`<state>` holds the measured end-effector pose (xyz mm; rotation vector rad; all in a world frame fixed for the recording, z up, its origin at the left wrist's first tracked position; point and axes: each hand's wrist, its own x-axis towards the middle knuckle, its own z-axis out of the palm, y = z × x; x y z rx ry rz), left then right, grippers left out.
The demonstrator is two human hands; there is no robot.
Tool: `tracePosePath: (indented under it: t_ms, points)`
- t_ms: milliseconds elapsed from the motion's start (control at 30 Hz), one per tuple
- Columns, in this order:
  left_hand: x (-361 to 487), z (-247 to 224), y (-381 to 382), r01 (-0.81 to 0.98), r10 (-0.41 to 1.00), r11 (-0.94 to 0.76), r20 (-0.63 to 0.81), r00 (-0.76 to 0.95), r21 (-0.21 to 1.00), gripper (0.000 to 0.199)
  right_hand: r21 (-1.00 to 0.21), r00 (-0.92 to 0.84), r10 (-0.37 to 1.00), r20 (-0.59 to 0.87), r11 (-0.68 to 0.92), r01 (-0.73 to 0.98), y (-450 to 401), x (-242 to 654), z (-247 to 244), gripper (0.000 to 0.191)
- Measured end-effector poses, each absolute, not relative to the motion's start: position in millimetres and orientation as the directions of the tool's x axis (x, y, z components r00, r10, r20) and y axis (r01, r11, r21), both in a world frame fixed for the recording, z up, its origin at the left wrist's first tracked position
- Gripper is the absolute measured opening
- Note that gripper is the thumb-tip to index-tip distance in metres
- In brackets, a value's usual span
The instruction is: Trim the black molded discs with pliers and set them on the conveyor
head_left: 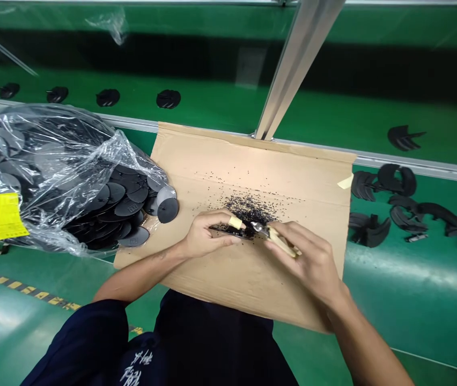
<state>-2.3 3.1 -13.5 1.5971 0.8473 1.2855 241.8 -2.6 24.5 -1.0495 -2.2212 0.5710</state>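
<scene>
My left hand (206, 235) pinches a flat black plastic disc (228, 231) edge-on over a brown cardboard sheet (252, 161); a tan cover sits on one fingertip. My right hand (307, 256) grips a small knife with a pale wooden handle (282, 242), its metal tip touching the disc's edge. A heap of fine black shavings (248, 206) lies on the cardboard just beyond both hands.
A clear plastic bag (51, 171) full of black discs lies at the left, with a yellow label (3, 214). Several black curved parts (397, 206) lie on the green surface at right. More black parts (168, 98) sit on the far belt. A slanted metal rail (293, 64) rises behind.
</scene>
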Motion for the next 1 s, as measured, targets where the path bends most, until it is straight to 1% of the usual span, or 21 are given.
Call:
tracePosePath:
  t_ms: [33,100,167,200,233,300,367,433,533,600,667,733,800,833,867,933,967,1000]
  points:
    - [-2,-13,3,-0.004,0.897,-0.384,0.375,0.233,0.923,0.026,-0.567,-0.489,0.801,0.346,0.594,0.571,-2,243,24,0.028]
    - [-1,-13,4,0.044,0.874,-0.431,0.405,0.269,0.901,0.026,-0.436,-0.502,0.792,0.347,0.610,0.662,-1,244,23,0.029]
    - [1,-15,6,0.122,0.837,-0.498,0.440,0.326,0.858,0.025,-0.309,-0.542,0.781,0.311,0.622,0.719,-1,244,25,0.031]
    - [1,-16,7,0.171,0.817,-0.537,0.458,0.351,0.826,0.024,-0.269,-0.558,0.778,0.287,0.625,0.733,-1,244,27,0.032]
    - [1,-16,8,0.225,0.801,-0.570,0.473,0.366,0.790,0.022,-0.248,-0.567,0.779,0.266,0.624,0.741,-2,244,29,0.033]
    - [0,-16,10,0.329,0.794,-0.600,0.493,0.355,0.730,0.020,-0.249,-0.558,0.794,0.241,0.606,0.755,-3,246,34,0.034]
    - [-3,-14,13,0.379,0.812,-0.583,0.492,0.315,0.719,0.020,-0.309,-0.513,0.824,0.243,0.567,0.764,-4,249,38,0.034]
    - [-5,-11,15,0.365,0.840,-0.540,0.462,0.283,0.758,0.020,-0.436,-0.447,0.861,0.241,0.508,0.743,-5,252,39,0.034]
    - [-6,-9,20,0.280,0.904,-0.408,0.343,0.253,0.869,0.018,-0.655,-0.402,0.898,0.182,0.415,0.631,-10,249,31,0.028]
    - [-3,-11,23,0.182,0.937,-0.301,0.254,0.241,0.936,0.019,-0.758,-0.408,0.901,0.148,0.368,0.538,-13,243,23,0.024]
    - [1,-13,24,0.071,0.947,-0.229,0.206,0.248,0.971,0.020,-0.816,-0.411,0.900,0.146,0.345,0.464,-17,236,16,0.023]
    - [3,-15,23,0.004,0.941,-0.209,0.200,0.272,0.978,0.020,-0.832,-0.410,0.895,0.176,0.358,0.424,-19,232,13,0.024]
    - [4,-15,21,0.018,0.929,-0.231,0.215,0.301,0.973,0.017,-0.787,-0.414,0.877,0.243,0.428,0.444,-20,229,13,0.026]
    - [3,-15,20,0.057,0.919,-0.263,0.232,0.318,0.963,0.018,-0.733,-0.423,0.859,0.289,0.483,0.479,-21,228,14,0.027]
    - [3,-14,19,0.111,0.906,-0.310,0.258,0.336,0.944,0.020,-0.658,-0.438,0.833,0.338,0.542,0.523,-22,227,16,0.028]
    - [2,-14,18,0.216,0.865,-0.432,0.333,0.376,0.876,0.026,-0.466,-0.492,0.767,0.412,0.642,0.609,-24,226,21,0.028]
    - [2,-14,18,0.249,0.840,-0.488,0.372,0.395,0.837,0.027,-0.382,-0.525,0.735,0.429,0.674,0.632,-25,225,24,0.028]
    - [1,-14,18,0.265,0.817,-0.532,0.405,0.411,0.804,0.028,-0.324,-0.560,0.706,0.433,0.702,0.634,-27,225,27,0.027]
